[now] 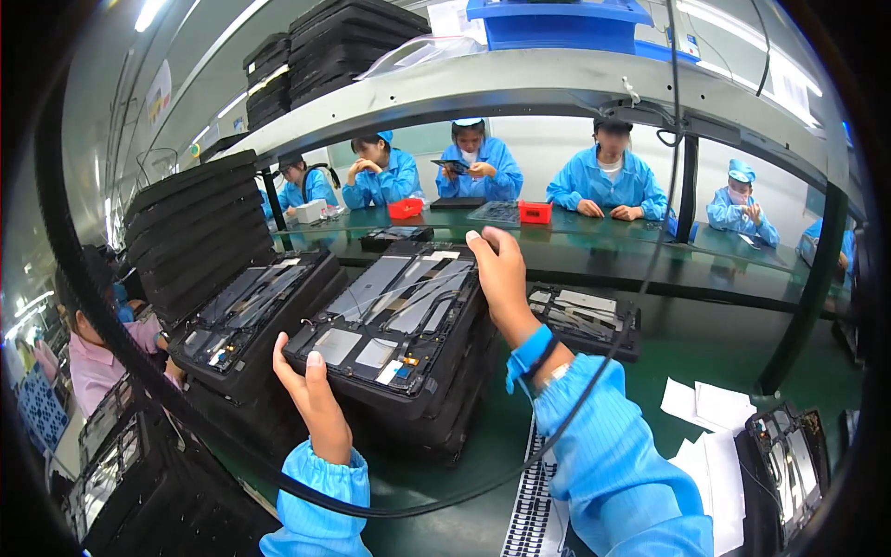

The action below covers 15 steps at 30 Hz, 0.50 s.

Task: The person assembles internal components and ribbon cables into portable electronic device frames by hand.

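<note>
An opened tablet-like device (376, 302), with silver plates, thin wires and flat cables showing, lies in a black foam tray (367, 392). This tray tops a stack of similar black trays (461, 395) in front of me. My left hand (317, 404) grips its near left corner, thumb on the rim and fingers along the side. At the far right corner my right hand (502, 278) holds the edge with thumb and forefinger; its other fingers are partly hidden. A blue band (531, 353) circles my right wrist. Both sleeves are light blue.
A second tray stack with an open device (246, 311) stands left, before tall black trays (190, 232). Another device (585, 316) lies right, white papers (710, 464) nearer. A black cable (520, 469) loops across the front. Several people in blue sit beyond the shelf (557, 88).
</note>
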Available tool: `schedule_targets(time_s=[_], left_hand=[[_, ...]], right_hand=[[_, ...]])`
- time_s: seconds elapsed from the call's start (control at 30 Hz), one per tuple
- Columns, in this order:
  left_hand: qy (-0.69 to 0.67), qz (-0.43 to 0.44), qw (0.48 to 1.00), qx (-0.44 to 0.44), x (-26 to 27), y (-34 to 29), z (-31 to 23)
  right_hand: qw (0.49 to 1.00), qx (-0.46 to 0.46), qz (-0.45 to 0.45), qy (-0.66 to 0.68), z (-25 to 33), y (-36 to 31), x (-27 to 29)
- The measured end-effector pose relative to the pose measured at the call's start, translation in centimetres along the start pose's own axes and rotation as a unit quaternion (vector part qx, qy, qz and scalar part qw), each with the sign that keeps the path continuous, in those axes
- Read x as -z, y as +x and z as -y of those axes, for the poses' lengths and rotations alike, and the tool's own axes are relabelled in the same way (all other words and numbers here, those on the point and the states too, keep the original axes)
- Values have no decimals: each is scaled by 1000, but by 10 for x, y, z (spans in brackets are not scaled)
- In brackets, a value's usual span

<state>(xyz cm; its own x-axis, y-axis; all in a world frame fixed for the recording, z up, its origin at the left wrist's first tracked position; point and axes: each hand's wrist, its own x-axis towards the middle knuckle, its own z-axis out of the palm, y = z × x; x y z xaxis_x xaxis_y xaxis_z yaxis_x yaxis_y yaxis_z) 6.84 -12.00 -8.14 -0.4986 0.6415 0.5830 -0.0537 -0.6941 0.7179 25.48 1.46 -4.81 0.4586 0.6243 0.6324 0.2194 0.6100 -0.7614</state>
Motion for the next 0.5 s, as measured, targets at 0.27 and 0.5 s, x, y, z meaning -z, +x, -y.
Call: schedule_targets(time_s=[0.27, 0.5], left_hand=[[24, 4, 1000, -8, 14, 11, 8], [241, -20, 949, -202, 29, -59, -3]], right_hand=[[929, 275, 240, -56, 36, -47, 10], [932, 108, 26, -344, -70, 15, 122]])
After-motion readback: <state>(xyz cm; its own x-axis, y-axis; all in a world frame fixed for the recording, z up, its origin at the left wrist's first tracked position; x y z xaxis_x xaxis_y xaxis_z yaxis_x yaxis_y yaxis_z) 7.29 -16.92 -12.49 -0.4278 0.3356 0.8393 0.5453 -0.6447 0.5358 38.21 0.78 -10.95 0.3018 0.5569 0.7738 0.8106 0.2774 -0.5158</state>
